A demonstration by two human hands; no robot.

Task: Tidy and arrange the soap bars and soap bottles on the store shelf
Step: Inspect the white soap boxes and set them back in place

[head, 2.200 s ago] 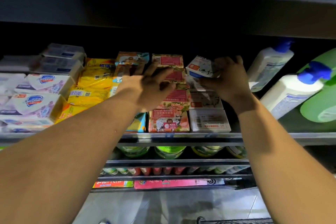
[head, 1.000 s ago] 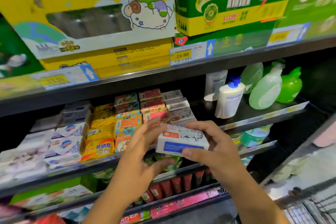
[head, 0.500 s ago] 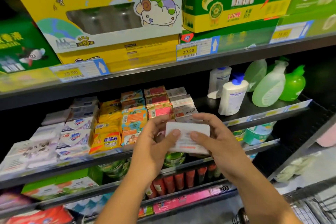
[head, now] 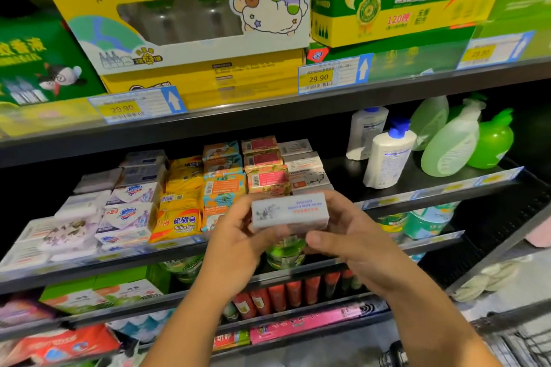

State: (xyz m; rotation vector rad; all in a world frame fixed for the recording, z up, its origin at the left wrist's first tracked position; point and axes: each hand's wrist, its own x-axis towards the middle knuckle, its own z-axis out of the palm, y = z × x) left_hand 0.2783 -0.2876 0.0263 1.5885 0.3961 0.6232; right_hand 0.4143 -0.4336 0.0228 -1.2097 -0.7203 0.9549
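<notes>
A shop: price tags [head: 334, 76] along stocked shelves [head: 268, 112].

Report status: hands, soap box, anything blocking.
Left hand and right hand both hold white rectangular soap box, in front of shelf. Nothing blocks white-box stack behind.

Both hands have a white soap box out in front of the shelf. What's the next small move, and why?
Probably lift the white soap box forward to the column of matching white boxes, right of the pink boxes. The left hand and right hand hold it off the shelf, before that column; its front slot is hidden, so check first.
</notes>
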